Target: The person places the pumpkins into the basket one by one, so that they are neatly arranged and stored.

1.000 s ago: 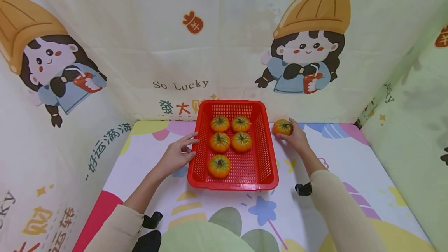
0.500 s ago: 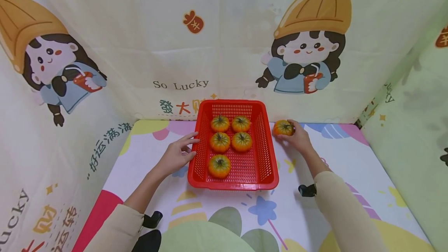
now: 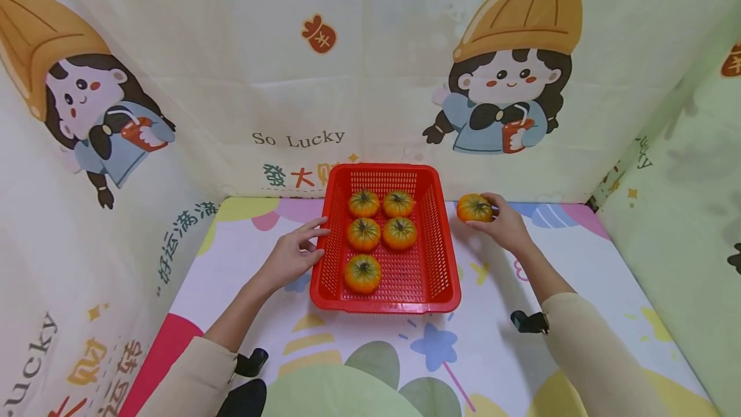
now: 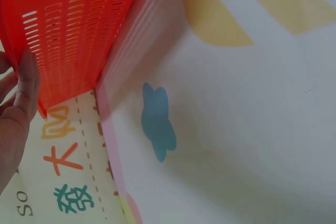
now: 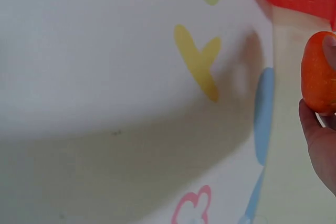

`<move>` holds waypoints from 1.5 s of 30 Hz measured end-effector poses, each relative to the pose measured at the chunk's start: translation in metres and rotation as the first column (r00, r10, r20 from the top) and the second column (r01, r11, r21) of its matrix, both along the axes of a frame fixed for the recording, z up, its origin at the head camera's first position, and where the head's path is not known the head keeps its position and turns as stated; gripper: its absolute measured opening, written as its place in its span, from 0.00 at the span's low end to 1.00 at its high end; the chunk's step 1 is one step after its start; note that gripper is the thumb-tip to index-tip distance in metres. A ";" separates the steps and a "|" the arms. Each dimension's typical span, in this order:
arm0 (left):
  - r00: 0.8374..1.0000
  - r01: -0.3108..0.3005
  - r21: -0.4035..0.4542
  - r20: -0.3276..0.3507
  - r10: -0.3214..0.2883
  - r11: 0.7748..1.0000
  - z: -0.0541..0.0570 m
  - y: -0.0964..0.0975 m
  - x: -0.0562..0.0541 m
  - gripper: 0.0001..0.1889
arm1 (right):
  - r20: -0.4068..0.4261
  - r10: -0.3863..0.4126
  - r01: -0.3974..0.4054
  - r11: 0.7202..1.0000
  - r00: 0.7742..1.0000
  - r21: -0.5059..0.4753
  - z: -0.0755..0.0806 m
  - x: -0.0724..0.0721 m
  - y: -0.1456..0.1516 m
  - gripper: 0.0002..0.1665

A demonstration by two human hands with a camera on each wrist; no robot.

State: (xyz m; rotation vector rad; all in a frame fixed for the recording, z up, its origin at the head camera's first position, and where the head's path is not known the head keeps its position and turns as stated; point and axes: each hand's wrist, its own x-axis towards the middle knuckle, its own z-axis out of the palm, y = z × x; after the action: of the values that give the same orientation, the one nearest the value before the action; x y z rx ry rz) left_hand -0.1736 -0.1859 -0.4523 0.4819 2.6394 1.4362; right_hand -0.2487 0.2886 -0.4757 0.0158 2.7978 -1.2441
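A red plastic basket with perforated walls stands on the table near the back wall. Several small orange pumpkins with green-streaked tops and dark stems sit inside it. My left hand is at the basket's left rim; in the left wrist view, its thumb lies along the outer wall and other fingers reach the rim. Just right of the basket, my right hand holds another pumpkin between thumb and fingers. In the right wrist view that pumpkin is cut off by the frame edge.
A patterned cloth covers the table. Printed cloth walls rise at the back and on both sides. The basket's back end is close to the back wall. A black wrist device is on each forearm.
My right hand has moved slightly right and toward the back, carrying the pumpkin away from the basket's side. The left hand and basket have stayed in place.
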 end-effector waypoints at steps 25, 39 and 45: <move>1.000 0.003 -0.001 0.002 -0.003 1.000 -0.001 0.000 -0.001 0.25 | -0.086 0.280 -0.282 0.959 0.956 -0.014 0.056 0.030 -0.036 0.53; 1.000 0.006 0.003 -0.003 -0.006 1.000 -0.002 -0.001 -0.002 0.24 | -0.070 0.442 -0.437 0.896 0.894 0.079 0.068 0.038 -0.071 0.52; 1.000 0.003 0.010 0.012 -0.003 1.000 -0.003 -0.002 -0.003 0.25 | -0.074 0.513 -0.504 0.856 0.855 0.109 0.071 0.039 -0.087 0.51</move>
State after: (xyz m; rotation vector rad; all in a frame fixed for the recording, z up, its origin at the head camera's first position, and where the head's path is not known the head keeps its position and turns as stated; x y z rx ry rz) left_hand -0.1767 -0.1875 -0.4557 0.4762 2.6218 1.4478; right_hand -0.2101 0.2011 -0.4048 -0.7545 2.6590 -1.0087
